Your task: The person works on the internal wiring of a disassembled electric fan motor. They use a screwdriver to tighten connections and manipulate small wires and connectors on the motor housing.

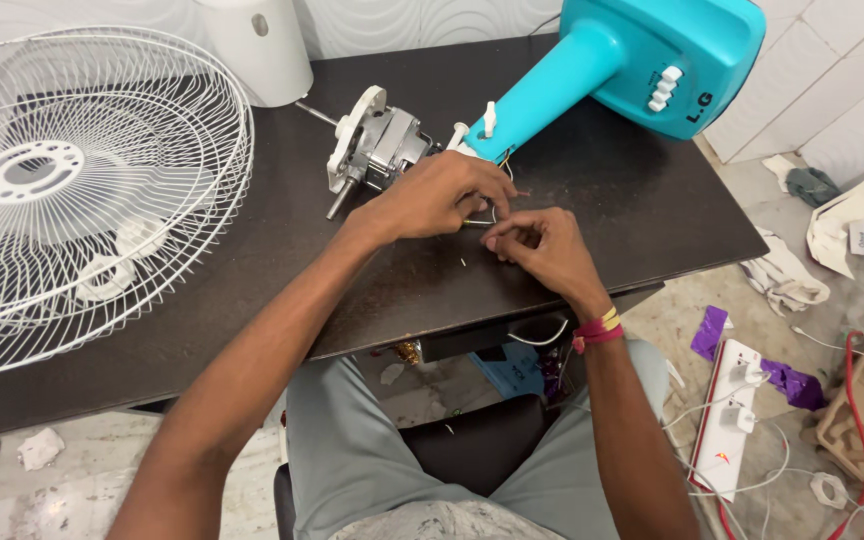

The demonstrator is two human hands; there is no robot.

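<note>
My left hand and my right hand meet over the dark table, fingers pinched on thin wires that run from the fan motor. The bare metal motor with its white front plate and shaft lies just behind my left hand. It joins the turquoise fan stand, which lies tilted on the table with white buttons on its base. My right wrist wears red and yellow thread bands.
A white wire fan guard lies at the table's left. A white cylinder stands at the back. On the floor to the right lie a white power strip with plugs, cables, purple tape scraps and rags.
</note>
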